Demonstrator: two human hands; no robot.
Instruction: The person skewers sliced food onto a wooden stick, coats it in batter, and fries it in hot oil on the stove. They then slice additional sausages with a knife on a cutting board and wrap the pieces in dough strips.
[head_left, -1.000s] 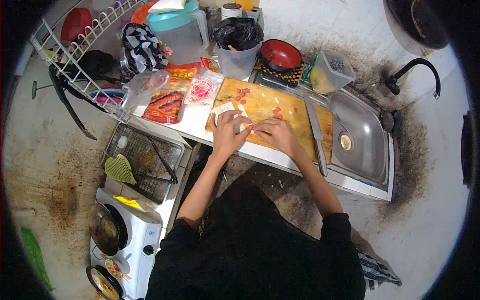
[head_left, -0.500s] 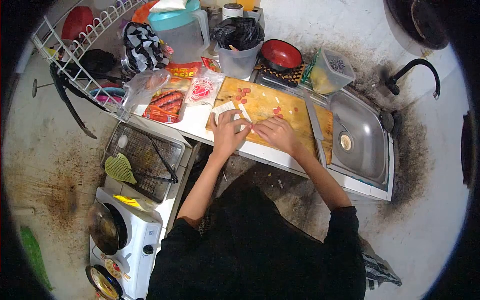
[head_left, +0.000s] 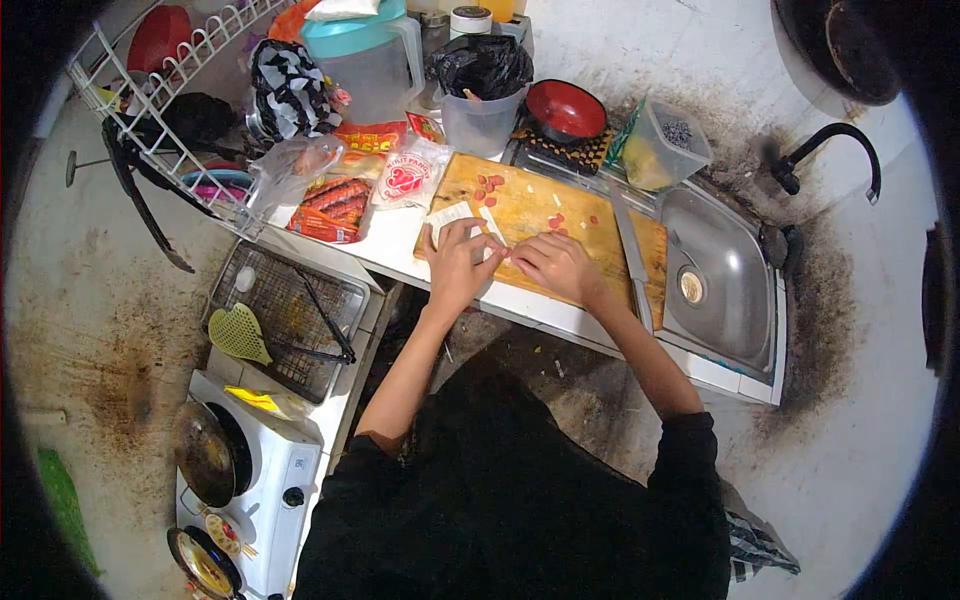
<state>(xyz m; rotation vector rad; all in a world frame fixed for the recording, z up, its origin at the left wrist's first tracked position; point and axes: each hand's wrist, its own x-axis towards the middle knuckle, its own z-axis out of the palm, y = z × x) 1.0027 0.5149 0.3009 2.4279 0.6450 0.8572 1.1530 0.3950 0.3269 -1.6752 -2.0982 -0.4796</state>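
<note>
Both hands meet at the near edge of a wooden cutting board [head_left: 610, 235]. My left hand [head_left: 462, 268] rests over white wrapper sheets [head_left: 450, 216], its thumb and index finger closed toward a small point. My right hand [head_left: 560, 267] has its fingers bunched against the same spot. A tiny pinkish bit shows between the fingertips, too small to name. A narrow white strip [head_left: 491, 222] lies just beyond the left fingers. Red sausage slices [head_left: 489, 186] sit farther back on the board, with more slices [head_left: 557, 222] beyond the right hand. A large knife [head_left: 630, 240] lies across the board's right side.
To the right is a steel sink [head_left: 735, 290] under a black faucet [head_left: 830, 130]. Behind the board stand a bin with a black bag [head_left: 483, 120] and a red bowl [head_left: 566, 110]. Food packets [head_left: 335, 210] lie left; a stove [head_left: 285, 490] stands lower left.
The view has shifted very slightly. The fingertips have moved only a little, still together at the board's near edge.
</note>
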